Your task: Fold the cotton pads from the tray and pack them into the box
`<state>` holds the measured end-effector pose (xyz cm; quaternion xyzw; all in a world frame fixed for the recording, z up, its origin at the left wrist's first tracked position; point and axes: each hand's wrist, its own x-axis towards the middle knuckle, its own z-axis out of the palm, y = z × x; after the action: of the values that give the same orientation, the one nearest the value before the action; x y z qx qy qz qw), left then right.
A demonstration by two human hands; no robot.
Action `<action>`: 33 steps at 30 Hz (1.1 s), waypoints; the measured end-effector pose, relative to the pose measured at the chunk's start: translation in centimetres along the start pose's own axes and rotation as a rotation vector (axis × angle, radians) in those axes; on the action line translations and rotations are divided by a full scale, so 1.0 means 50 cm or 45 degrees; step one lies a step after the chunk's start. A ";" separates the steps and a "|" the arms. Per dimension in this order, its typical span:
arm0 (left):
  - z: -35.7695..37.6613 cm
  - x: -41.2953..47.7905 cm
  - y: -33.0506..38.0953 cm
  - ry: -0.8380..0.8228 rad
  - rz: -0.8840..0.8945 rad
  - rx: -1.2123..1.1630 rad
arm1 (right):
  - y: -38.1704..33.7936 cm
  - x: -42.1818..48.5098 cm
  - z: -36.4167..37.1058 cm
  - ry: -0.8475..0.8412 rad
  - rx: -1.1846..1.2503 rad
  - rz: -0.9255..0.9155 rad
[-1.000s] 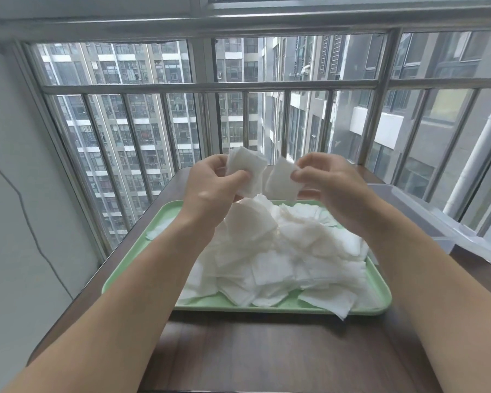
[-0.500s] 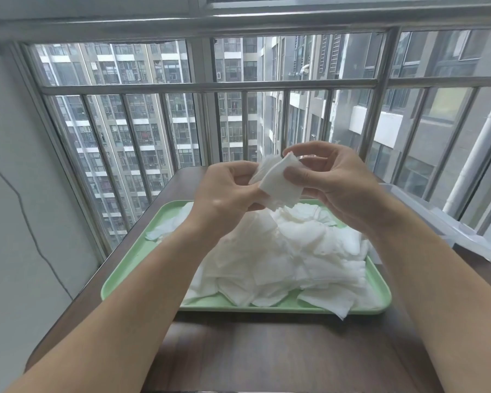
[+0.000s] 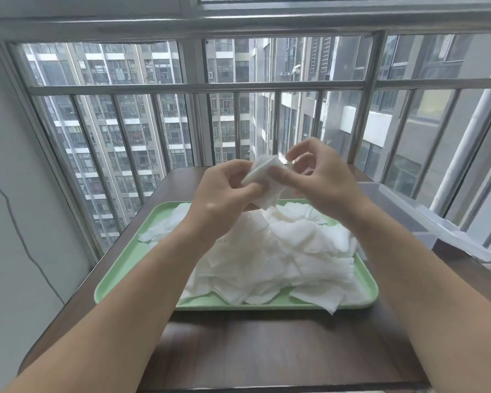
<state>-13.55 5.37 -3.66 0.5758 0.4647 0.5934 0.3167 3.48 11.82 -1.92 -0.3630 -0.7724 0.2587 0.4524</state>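
Head view: your left hand [image 3: 224,188] and right hand [image 3: 323,177] both pinch one half-folded cotton pad [image 3: 264,177] above heaped pile [image 3: 281,251] on green tray [image 3: 119,285]. Likely risk: loose pinch lets fold spring open, or pad drops into pile. Box [image 3: 394,205] at your right, contents unreadable; fingertips behind pad hidden.

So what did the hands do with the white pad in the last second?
The left hand and the right hand came together and folded the cotton pad, which they had been holding open between them. Both hands now pinch it, doubled over, above the pile of pads. The pile, the green tray and the clear box on the right stayed as they were.
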 end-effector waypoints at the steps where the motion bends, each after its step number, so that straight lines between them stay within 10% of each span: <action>1: 0.000 0.000 -0.001 0.008 0.002 0.001 | -0.009 0.000 -0.016 -0.072 -0.045 0.034; 10: 0.016 -0.006 0.002 0.003 0.003 0.058 | -0.033 -0.138 -0.115 -0.889 -0.416 0.134; 21: 0.060 -0.022 0.030 -0.035 0.029 0.149 | 0.020 -0.210 -0.096 -0.813 -0.590 -0.012; 33: 0.084 -0.063 0.013 -0.127 -0.171 0.068 | 0.008 -0.170 -0.147 -0.438 0.383 0.187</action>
<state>-8.89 3.04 -4.67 0.5806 0.5016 0.5287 0.3630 12.89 5.83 -3.21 -0.2974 -0.7623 0.4611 0.3433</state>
